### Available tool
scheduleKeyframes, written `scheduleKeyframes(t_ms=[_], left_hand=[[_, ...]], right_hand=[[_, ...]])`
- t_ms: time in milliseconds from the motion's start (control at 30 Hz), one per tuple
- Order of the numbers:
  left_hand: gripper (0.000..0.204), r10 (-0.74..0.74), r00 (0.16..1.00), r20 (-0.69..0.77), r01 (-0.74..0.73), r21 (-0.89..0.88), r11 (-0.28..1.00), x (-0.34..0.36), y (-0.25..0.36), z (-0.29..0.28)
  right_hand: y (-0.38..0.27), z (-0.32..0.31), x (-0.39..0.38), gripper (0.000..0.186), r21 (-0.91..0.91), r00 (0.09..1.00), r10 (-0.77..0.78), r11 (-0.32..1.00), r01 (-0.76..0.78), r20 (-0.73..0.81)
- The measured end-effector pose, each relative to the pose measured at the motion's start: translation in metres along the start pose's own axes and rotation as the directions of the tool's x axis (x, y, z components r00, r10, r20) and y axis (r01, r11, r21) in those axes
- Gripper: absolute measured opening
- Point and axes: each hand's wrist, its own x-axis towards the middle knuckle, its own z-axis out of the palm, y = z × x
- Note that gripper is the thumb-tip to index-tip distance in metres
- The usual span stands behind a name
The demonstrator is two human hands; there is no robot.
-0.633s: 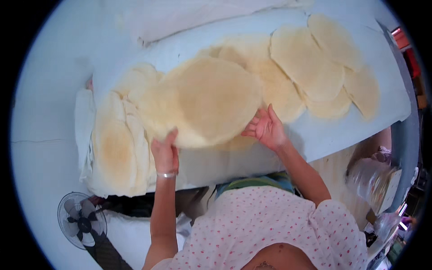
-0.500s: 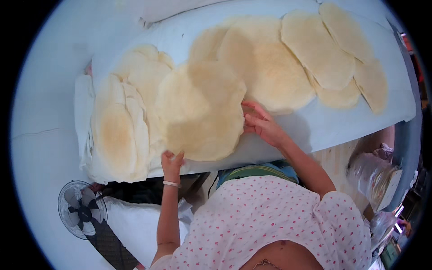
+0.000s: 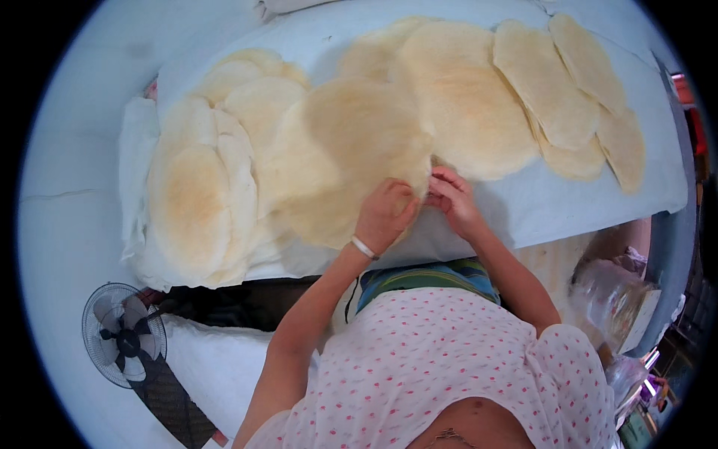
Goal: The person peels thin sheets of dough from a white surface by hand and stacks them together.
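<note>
A large, thin, pale yellow round sheet (image 3: 344,142) lies over others near the middle of the white-covered table (image 3: 523,206). My left hand (image 3: 385,213), with a white band on the wrist, is at its lower right edge, fingers curled onto it. My right hand (image 3: 452,198) is just right of it, fingers closed on the same edge, their tips partly hidden. Overlapping oval sheets (image 3: 546,86) lie to the right, and a broad sheet (image 3: 467,105) lies between. More layered sheets (image 3: 191,202) lie on pale cloth to the left.
A standing fan (image 3: 123,337) is at the lower left, beside white cloth (image 3: 209,359) below the table. Clear plastic bags (image 3: 602,299) and clutter sit at the lower right. The table's front edge runs just above my body.
My left hand has moved up and right along the sheet's edge, near my right hand. The sheet has settled onto the others after shifting. The view has shifted slightly.
</note>
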Motion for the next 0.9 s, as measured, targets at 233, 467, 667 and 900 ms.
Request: scheduleKeyframes(t_ms=[233,467,667,900], left_hand=[[0.021,-0.239,0.850,-0.469,0.213,-0.108,0.971,0.006,-0.067,-0.065],[0.015,-0.359,0.675,-0.645,0.320,-0.182,0.930,0.006,-0.139,-0.200],[0.018,-0.271,0.849,-0.454,0.219,-0.165,0.962,-0.004,-0.068,-0.111],[0.028,0.042,0.997,-0.058,-0.051,-0.156,0.986,-0.002,0.013,-0.004]], right_hand=[[0.019,0.033,-0.003,0.065,-0.472,0.951,-0.303,0.849,0.238,-0.067],[-0.101,0.058,0.010,0.062,-0.331,0.930,-0.221,0.889,0.315,0.292],[-0.049,-0.033,-0.023,0.054,0.067,0.981,0.114,0.990,-0.126,0.155],[-0.018,0.016,-0.031,0.057,-0.239,0.994,-0.110,0.964,0.114,0.028]])
